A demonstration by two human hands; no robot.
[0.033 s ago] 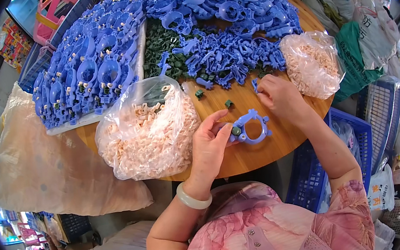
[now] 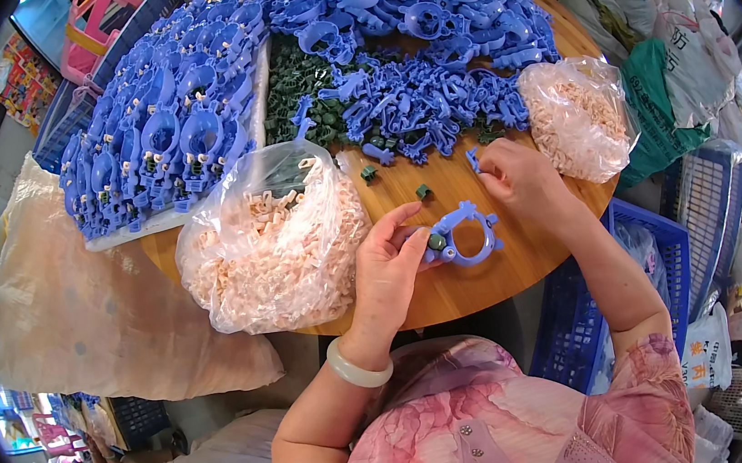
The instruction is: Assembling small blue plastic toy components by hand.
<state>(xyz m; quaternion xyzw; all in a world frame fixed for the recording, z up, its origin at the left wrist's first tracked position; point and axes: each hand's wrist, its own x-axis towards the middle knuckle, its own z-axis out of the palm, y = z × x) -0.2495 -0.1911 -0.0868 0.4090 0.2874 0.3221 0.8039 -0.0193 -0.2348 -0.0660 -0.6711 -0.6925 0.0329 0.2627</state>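
Observation:
My left hand (image 2: 390,261) grips a blue plastic ring-shaped part (image 2: 493,243) by its narrow end, thumb on top. A small dark green piece (image 2: 436,242) sits in that end by my thumb. To the right and a little farther off, the fingers of my right hand (image 2: 515,174) are pinched on a small blue plastic piece (image 2: 473,159), mostly covered by the fingertips. Two loose green pieces, one of them a small green block (image 2: 423,192), lie on the wooden table between my hands and the heap of small blue pieces (image 2: 429,101).
A clear bag of cream-coloured pieces (image 2: 279,265) stands left of my left hand, a smaller bag (image 2: 580,121) beyond my right. Blue ring parts (image 2: 160,132) cover a white board at the left; more are heaped (image 2: 419,6) at the back. Dark green pieces (image 2: 299,84) lie between.

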